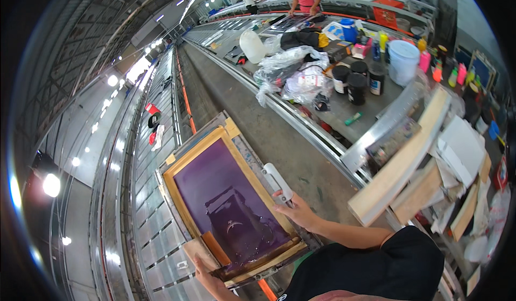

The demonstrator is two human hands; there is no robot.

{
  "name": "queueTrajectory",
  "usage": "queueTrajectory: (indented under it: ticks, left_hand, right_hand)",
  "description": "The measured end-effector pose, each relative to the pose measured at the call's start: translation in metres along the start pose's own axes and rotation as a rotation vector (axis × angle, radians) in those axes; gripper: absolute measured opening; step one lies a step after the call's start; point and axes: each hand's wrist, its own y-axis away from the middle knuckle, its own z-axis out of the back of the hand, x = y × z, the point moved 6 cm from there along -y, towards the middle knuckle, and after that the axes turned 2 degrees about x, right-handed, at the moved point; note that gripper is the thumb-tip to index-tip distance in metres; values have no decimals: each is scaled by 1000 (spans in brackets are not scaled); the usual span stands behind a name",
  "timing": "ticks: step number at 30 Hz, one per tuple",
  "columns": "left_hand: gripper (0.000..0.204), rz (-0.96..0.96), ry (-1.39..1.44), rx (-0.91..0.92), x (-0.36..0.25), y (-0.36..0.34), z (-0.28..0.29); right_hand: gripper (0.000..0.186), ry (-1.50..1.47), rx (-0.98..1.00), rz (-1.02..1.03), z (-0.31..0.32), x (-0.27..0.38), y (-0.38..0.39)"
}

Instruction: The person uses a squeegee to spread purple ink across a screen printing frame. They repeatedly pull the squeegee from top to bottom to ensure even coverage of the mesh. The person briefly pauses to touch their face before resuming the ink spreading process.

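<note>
At the purple screen [207, 174], the left hand [205, 275] gripping the squeegee [200, 253] should press evenly, the right hand [296, 213] clasping a white handle [275, 179].

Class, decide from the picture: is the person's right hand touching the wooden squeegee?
Apart. The head view shows the right hand at the right edge of the screen frame, the wooden squeegee at its lower left, purple mesh between them.

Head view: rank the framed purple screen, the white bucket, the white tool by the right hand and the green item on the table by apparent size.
1. Framed purple screen
2. White bucket
3. White tool
4. Green item

The screen's nearness enlarges it.
</note>
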Motion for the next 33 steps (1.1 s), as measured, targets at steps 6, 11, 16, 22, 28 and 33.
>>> queueTrajectory:
  ticks: [6,11,16,22,28,33]
  left_hand:
    - [61,8,37,-63,49,-143,-26]
    - [58,-20,1,-90,49,-304,-102]
    - [55,22,8,94,29,-451,-207]
    - [58,-1,-66,232,33,-622,-344]
    - [70,1,-34,250,43,-767,-435]
    - [75,-3,-69,102,48,-861,-460]
  right_hand:
    - [28,18,67,-131,-27,-62,-179]
    - [30,29,21,-98,-49,-64,-328]
    - [36,-28,-23,-97,-47,-58,-446]
    - [47,-72,-198,21,-36,-76,-575]
    - [46,-123,-85,3,-41,-88,-765]
    - [47,-109,15,10,-64,-94,-910]
